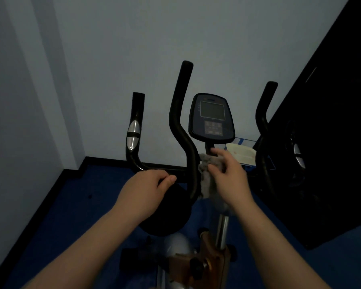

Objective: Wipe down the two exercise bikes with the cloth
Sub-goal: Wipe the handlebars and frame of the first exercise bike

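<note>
An exercise bike stands in front of me, with black curved handlebars (180, 113) and a dark console (212, 118) on a stem. My right hand (227, 174) holds a grey fluffy cloth (207, 180) against the stem just below the console, beside the middle handlebar. My left hand (148, 188) grips the horizontal handlebar bar on the left. A second handlebar with a silver grip sensor (133, 132) rises at the left; which bike it belongs to I cannot tell.
A pale wall runs behind the bike, with a black skirting and blue floor (81, 205). A large black object (331, 142) fills the right side. A white and blue box (244, 151) lies behind the console. The bike's silver post and brown frame (213, 261) are below.
</note>
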Demonstrator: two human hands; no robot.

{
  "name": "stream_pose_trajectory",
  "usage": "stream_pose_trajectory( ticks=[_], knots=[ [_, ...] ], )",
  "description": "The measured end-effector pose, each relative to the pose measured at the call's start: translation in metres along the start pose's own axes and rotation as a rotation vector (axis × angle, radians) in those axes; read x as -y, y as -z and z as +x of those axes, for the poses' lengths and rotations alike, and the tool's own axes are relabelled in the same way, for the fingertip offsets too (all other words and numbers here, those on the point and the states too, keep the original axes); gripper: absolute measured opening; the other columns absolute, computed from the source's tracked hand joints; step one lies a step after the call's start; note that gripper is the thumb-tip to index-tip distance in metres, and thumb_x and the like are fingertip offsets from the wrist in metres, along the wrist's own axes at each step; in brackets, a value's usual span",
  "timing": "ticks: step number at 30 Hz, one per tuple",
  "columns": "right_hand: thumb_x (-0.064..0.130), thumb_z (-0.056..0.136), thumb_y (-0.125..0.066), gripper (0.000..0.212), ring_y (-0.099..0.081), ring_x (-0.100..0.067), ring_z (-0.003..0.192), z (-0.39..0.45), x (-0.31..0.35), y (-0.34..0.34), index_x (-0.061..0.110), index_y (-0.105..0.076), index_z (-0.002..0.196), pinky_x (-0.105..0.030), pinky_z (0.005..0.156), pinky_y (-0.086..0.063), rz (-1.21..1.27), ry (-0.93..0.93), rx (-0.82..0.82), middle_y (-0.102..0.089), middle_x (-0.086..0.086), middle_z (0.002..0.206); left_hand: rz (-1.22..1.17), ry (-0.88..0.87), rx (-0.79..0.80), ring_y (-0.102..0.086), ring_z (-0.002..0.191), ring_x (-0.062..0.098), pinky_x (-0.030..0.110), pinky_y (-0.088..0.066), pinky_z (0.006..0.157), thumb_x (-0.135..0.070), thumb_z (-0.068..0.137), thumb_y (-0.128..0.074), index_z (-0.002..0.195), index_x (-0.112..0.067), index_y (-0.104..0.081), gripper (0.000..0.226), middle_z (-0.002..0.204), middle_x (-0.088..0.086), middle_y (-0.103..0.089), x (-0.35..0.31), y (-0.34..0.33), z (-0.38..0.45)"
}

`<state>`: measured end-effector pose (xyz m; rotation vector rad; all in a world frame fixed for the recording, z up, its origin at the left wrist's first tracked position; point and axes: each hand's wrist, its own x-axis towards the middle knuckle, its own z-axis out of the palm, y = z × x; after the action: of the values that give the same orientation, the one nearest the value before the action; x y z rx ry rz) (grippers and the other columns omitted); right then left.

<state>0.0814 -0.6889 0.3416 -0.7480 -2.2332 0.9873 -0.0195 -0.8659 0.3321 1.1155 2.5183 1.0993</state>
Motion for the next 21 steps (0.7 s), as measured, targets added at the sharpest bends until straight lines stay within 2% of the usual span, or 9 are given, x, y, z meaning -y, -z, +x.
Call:
stream_pose_trajectory(
  ticks=[2, 5, 7, 10, 13, 16, 18, 20, 21],
  knots=[
    [0.011, 0.091, -0.062, 0.031, -0.058, 0.012, 0.089, 0.011, 0.009, 0.002, 0.031, -0.062, 0.115, -0.001, 0.068, -0.041, 0.056, 0.060, -0.045, -0.064, 0.018, 0.100, -0.015, 0.004, 0.009, -0.050, 0.055, -0.005, 0.018, -0.025, 0.046, -0.046, 0.096, -0.049, 0.061, -0.036, -0.052, 0.037, 0.049, -0.015, -0.048, 0.000, 0.000, 0.000],
    [0.015, 0.094, -0.060, 0.021, -0.057, -0.001, 0.102, 0.012, 0.018, -0.015, 0.020, -0.067, 0.113, -0.012, 0.087, -0.042, 0.062, 0.124, -0.001, -0.063, 0.008, 0.111, 0.003, -0.006, 0.006, -0.048, 0.052, -0.002, 0.019, -0.024, 0.048, -0.046, 0.096, -0.048, 0.062, -0.037, -0.052, 0.036, 0.051, -0.014, -0.048, 0.000, 0.001, 0.000],
    [0.023, 0.095, -0.058, 0.024, -0.050, -0.004, 0.111, -0.001, 0.011, -0.024, 0.022, -0.067, 0.117, -0.014, 0.094, -0.038, 0.063, 0.097, 0.013, -0.055, 0.009, 0.120, 0.008, -0.007, 0.005, -0.047, 0.053, -0.001, 0.021, -0.025, 0.049, -0.046, 0.096, -0.048, 0.062, -0.037, -0.051, 0.036, 0.052, -0.013, -0.048, 0.000, 0.001, 0.000],
    [0.035, 0.090, -0.063, 0.026, -0.048, -0.004, 0.112, -0.022, -0.001, -0.021, 0.026, -0.070, 0.114, -0.012, 0.091, -0.033, -0.078, 0.109, -0.069, -0.053, 0.013, 0.118, -0.004, -0.004, 0.009, -0.048, 0.055, 0.000, 0.023, -0.028, 0.050, -0.046, 0.096, -0.048, 0.063, -0.036, -0.053, 0.035, 0.055, -0.013, -0.050, 0.000, 0.000, 0.001],
    [0.028, 0.086, -0.071, 0.020, -0.057, -0.006, 0.103, -0.012, 0.002, -0.011, 0.022, -0.073, 0.105, -0.021, 0.092, -0.044, -0.102, 0.148, -0.038, -0.063, 0.008, 0.111, 0.003, -0.012, 0.016, -0.050, 0.058, 0.002, 0.025, -0.030, 0.052, -0.046, 0.097, -0.047, 0.068, -0.033, -0.057, 0.033, 0.059, -0.011, -0.052, 0.000, 0.000, 0.001],
    [0.022, 0.088, -0.069, 0.019, -0.061, -0.011, 0.099, 0.009, 0.017, -0.011, 0.017, -0.073, 0.105, -0.027, 0.089, -0.048, -0.071, 0.085, -0.044, -0.067, 0.003, 0.105, 0.008, -0.017, 0.016, -0.050, 0.059, 0.003, 0.025, -0.031, 0.053, -0.045, 0.097, -0.046, 0.077, -0.026, -0.065, 0.033, 0.061, -0.009, -0.054, -0.001, 0.001, 0.002],
    [0.025, 0.089, -0.068, 0.022, -0.060, -0.005, 0.095, 0.002, 0.018, -0.018, 0.022, -0.071, 0.110, -0.020, 0.083, -0.047, -0.077, 0.067, -0.097, -0.066, 0.008, 0.104, -0.004, -0.010, 0.012, -0.051, 0.059, 0.003, 0.025, -0.032, 0.053, -0.045, 0.097, -0.046, 0.077, -0.027, -0.065, 0.033, 0.060, -0.009, -0.054, -0.001, 0.002, 0.001],
    [0.026, 0.087, -0.069, 0.022, -0.055, 0.009, 0.089, -0.018, 0.010, -0.020, 0.027, -0.071, 0.110, -0.005, 0.078, -0.040, -0.126, 0.145, -0.133, -0.063, 0.018, 0.099, -0.009, -0.001, 0.011, -0.051, 0.057, 0.003, 0.025, -0.032, 0.052, -0.046, 0.097, -0.047, 0.073, -0.028, -0.063, 0.034, 0.059, -0.009, -0.054, 0.000, 0.001, 0.000],
    [0.026, 0.087, -0.070, 0.022, -0.054, 0.013, 0.088, -0.024, 0.006, -0.017, 0.028, -0.071, 0.109, -0.002, 0.079, -0.039, -0.132, 0.169, -0.117, -0.061, 0.021, 0.097, -0.012, 0.001, 0.007, -0.051, 0.057, 0.003, 0.025, -0.032, 0.052, -0.046, 0.096, -0.047, 0.071, -0.027, -0.062, 0.035, 0.059, -0.008, -0.054, 0.000, 0.000, 0.000]
  ],
)
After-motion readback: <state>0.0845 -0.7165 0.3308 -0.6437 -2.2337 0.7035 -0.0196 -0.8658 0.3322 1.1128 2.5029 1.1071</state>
